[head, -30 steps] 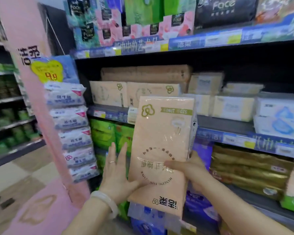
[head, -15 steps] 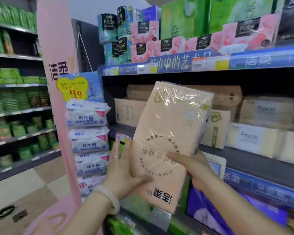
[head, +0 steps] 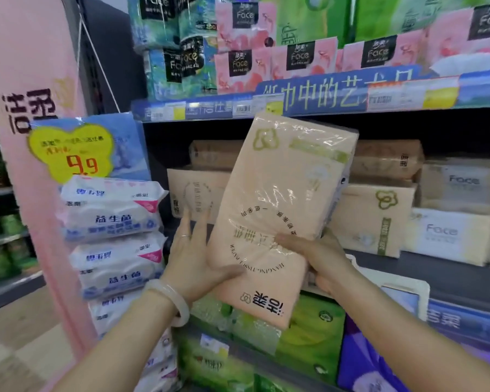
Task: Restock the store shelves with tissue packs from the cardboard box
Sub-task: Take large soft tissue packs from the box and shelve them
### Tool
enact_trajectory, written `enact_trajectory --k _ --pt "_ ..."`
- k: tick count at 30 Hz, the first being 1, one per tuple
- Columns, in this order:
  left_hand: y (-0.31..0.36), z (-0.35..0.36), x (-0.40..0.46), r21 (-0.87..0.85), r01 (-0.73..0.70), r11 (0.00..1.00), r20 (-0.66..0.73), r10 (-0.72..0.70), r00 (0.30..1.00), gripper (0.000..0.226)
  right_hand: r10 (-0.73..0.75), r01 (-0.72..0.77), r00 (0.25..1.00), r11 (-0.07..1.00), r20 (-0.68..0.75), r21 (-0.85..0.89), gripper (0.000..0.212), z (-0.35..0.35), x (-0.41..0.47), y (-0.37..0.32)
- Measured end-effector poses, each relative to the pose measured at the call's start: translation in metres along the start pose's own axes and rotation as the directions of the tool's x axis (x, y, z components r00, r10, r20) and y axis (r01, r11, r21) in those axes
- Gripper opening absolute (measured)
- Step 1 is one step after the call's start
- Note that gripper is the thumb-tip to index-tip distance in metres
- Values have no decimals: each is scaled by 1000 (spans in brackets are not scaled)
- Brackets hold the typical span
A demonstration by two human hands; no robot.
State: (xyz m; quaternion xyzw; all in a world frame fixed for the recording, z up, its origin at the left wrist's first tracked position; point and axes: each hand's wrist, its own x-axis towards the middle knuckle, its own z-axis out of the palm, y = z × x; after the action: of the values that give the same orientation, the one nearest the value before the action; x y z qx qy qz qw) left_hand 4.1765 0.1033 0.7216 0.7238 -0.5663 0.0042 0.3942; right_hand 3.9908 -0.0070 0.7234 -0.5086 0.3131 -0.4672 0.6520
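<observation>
- While both hands hold it, one peach tissue pack (head: 277, 210) in glossy, crinkled film tilts toward 1 o'clock before the middle shelf (head: 436, 267).
- Left hand (head: 194, 258): fingers straight behind, thumb across the front. Right hand (head: 320, 256): thumb pinching the front.
- Printed upside down: "HANGING TISSUE PAPER".
- At 9 o'clock, a yellow tag (head: 71, 151) reads "9.9".

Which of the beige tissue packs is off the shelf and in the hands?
The upright, tilted beige pack in front of the middle shelf: left hand and right hand grip its lower half. The other beige packs sit on the shelf behind.
</observation>
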Motion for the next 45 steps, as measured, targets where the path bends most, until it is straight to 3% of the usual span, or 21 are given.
enact_trajectory --k 2,8,17,21,25,30,33,37,43,45 --pt "-11 4 9 -5 -37 999 7 37 999 130 -3 3 1000 1000 -19 0 111 7 5 6" --pt "-30 17 28 -91 -103 990 -7 103 995 131 5 -7 997 1000 -72 -24 77 20 11 13" --pt "-44 12 36 -108 -96 990 -17 95 995 130 67 -70 997 995 -38 -69 77 36 15 10" --pt "-43 6 32 -100 -58 993 -60 52 997 138 82 -66 995 967 57 -248 66 44 22 -12" --pt "-48 4 31 -90 -13 996 -82 5 997 143 109 -53 990 878 90 -476 80 56 41 -35" --pt "-58 2 28 -105 -16 994 -59 10 998 137 183 -66 971 826 156 -560 55 65 55 -60" --pt "-56 3 28 -109 7 994 -59 -13 998 139 215 -78 961 816 175 -573 64 68 61 -65" --pt "-48 3 30 -115 12 993 -12 -13 1000 141 206 -72 961 831 184 -552 55 68 65 -64" --pt "-18 9 74 -317 15 948 -49 -33 998 124 200 -70 968 801 155 -594 49 70 81 -83" --pt "-8 12 90 -355 24 935 -44 -43 998 118 241 -98 959 771 147 -629 32 69 88 -98"
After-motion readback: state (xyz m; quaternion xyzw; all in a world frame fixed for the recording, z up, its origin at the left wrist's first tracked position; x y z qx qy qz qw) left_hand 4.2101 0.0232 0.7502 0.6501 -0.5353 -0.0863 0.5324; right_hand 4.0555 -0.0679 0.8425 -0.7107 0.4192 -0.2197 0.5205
